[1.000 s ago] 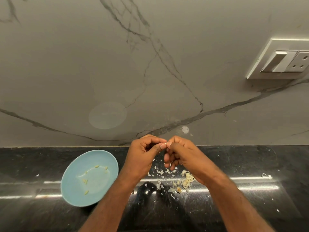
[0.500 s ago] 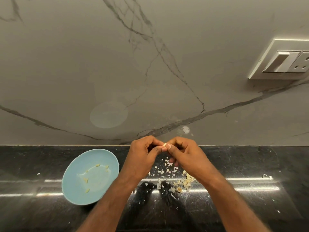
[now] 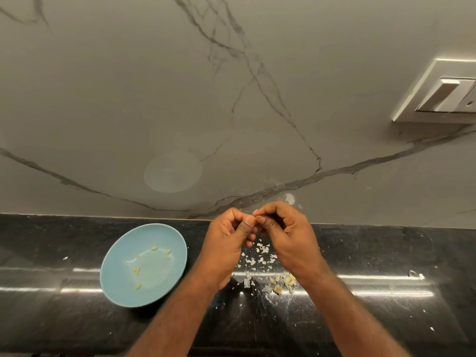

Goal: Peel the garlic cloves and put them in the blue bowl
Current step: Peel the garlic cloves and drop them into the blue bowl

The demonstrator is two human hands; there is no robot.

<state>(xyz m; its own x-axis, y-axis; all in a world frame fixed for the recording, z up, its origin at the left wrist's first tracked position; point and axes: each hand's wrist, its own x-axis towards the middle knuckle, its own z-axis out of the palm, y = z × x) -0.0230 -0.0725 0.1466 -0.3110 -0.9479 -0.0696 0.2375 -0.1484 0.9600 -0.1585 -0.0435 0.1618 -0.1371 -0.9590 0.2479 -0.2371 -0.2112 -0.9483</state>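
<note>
The bowl [image 3: 116, 282] sits on the left of the dark tabletop [image 3: 386, 320], with a few peeled cloves [image 3: 136, 270] lying in it. Just right of it, the left hand [image 3: 226, 246] and right hand [image 3: 288, 238] meet above the tabletop. Their fingers are curled, the tips pinching a small clove [image 3: 255, 211] that is mostly hidden. Beneath them lie peel scraps [image 3: 260, 256] and a garlic heap [image 3: 283, 280]. A switch plate [image 3: 435, 96] is on the wall at far right.

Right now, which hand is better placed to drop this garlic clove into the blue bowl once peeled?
Likely the left hand: it is beside the blue bowl; the right hand would have to cross over it. Both pinch the garlic clove.
</note>
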